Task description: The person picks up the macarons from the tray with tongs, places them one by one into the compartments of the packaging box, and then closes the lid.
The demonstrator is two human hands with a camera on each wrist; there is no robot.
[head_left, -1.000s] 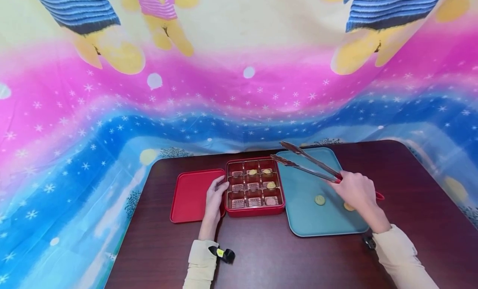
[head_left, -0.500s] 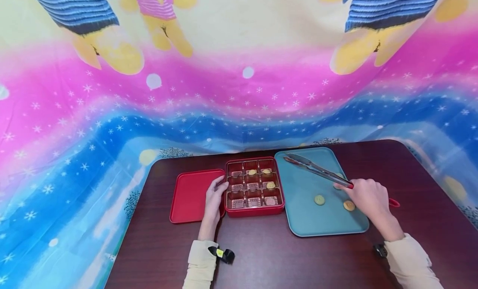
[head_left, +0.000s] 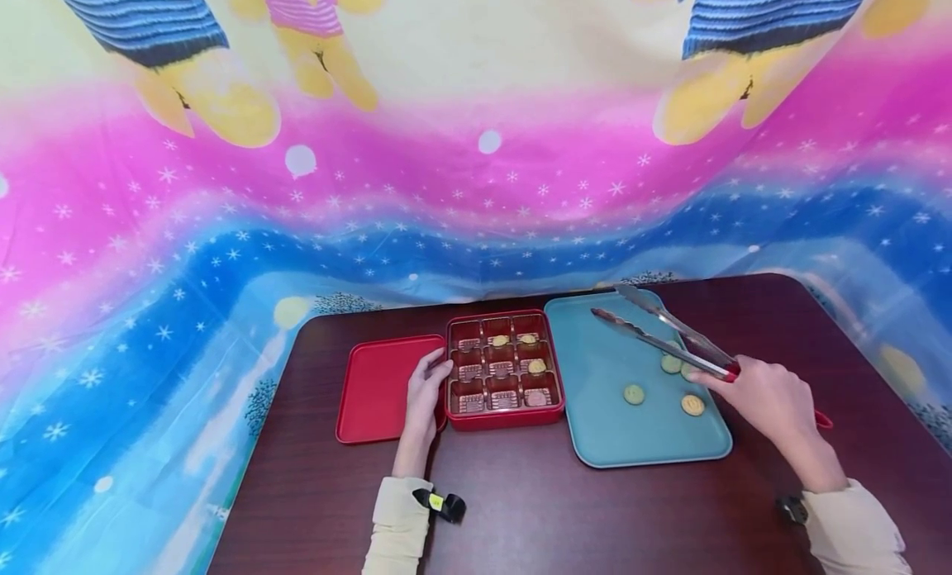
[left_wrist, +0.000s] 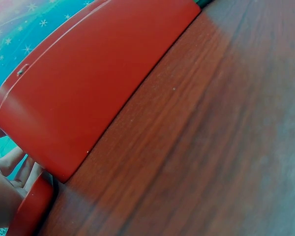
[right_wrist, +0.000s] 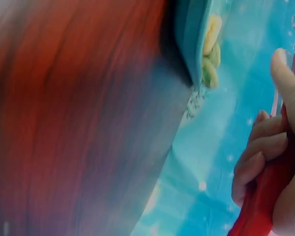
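My right hand grips the red handles of metal tongs, whose arms stand spread over the far right of a teal tray. Nothing shows between their tips. On the tray lie a green cookie, a yellow cookie and more green cookies partly under the tongs. My left hand rests its fingers against the left side of a red box. The box has a brown divided insert; yellow cookies sit in three compartments, and something pinkish in the front right one.
A red lid lies left of the box, partly under my left hand. The box and tray stand side by side on a dark wooden table. A patterned cloth hangs behind the table's back edge.
My right hand has moved right with the tongs, from near the box to over the tray's right part. The tong arms came together, then spread again. My left hand has stayed by the box.
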